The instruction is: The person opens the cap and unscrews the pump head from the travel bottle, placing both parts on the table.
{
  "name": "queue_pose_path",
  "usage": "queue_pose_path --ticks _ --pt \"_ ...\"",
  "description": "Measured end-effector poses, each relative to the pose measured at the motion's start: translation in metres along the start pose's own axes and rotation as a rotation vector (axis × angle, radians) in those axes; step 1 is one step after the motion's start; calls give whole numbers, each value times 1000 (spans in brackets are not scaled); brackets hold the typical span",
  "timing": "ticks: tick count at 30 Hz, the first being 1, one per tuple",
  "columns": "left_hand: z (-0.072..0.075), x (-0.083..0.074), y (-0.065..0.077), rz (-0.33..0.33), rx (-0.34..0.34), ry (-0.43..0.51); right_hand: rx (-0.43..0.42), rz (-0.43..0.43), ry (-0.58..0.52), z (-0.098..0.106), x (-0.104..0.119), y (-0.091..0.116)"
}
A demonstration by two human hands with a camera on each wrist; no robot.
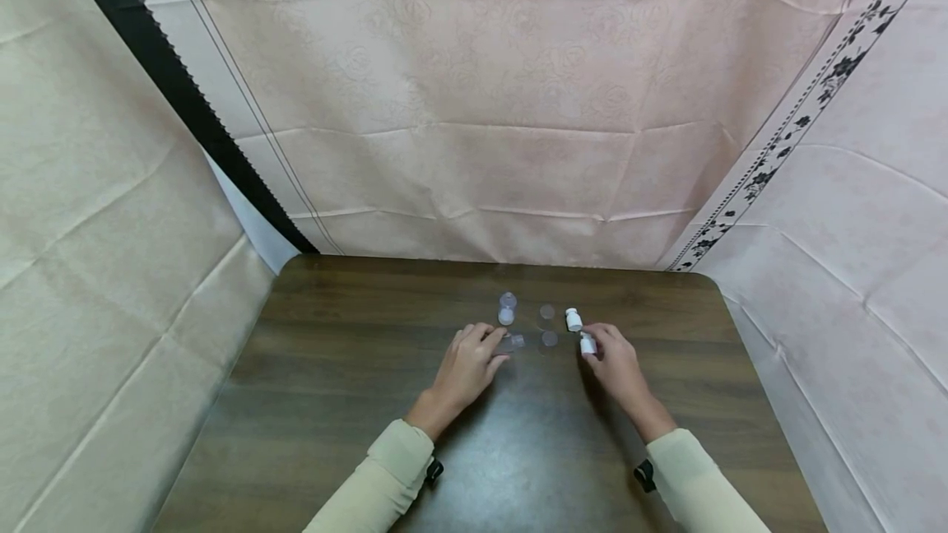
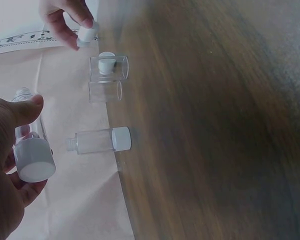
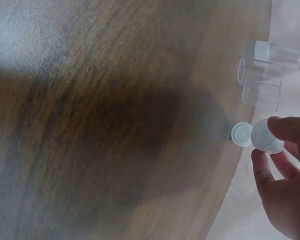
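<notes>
My left hand (image 1: 474,356) grips a small clear bottle (image 2: 32,150) with a white end, thumb and fingers curled round it just above the dark wooden table (image 1: 355,368). My right hand (image 1: 615,360) pinches a small white cap (image 3: 266,136) between thumb and fingertips. A second white cap (image 3: 241,134) stands on the table right beside it. Between the hands are two clear cups (image 2: 107,67) (image 2: 105,91). Further back a second clear bottle (image 1: 507,308) stands on its white end.
Pale pink patterned cloth (image 1: 489,105) hangs behind and on both sides of the table. A black strip (image 1: 178,89) runs diagonally at the left. Cream sleeves cover both forearms.
</notes>
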State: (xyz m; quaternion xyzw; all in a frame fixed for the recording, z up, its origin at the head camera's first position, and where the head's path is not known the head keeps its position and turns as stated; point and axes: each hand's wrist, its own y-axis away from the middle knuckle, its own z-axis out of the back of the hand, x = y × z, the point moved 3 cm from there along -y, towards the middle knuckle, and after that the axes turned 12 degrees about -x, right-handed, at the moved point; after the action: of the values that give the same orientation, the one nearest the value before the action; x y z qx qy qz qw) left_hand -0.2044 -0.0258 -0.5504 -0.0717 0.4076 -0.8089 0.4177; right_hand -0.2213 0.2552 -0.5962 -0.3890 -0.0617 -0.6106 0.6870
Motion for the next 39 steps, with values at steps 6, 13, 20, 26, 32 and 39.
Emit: queue_pose_path --ticks 6,13,20,26,32,39 --pt "0 1 0 -3 0 -5 55 -50 12 -8 -4 1" --pt "-2 1 1 4 -9 7 75 -49 34 -15 -7 1" --pt "-2 2 1 13 -1 6 64 -21 47 -21 -9 2" --pt "-3 2 1 16 -6 18 78 -22 59 -23 -9 3" --pt "-5 4 2 19 11 18 98 -26 76 -24 -7 3" --pt "-6 4 2 21 -3 26 103 -20 91 -23 -6 3"
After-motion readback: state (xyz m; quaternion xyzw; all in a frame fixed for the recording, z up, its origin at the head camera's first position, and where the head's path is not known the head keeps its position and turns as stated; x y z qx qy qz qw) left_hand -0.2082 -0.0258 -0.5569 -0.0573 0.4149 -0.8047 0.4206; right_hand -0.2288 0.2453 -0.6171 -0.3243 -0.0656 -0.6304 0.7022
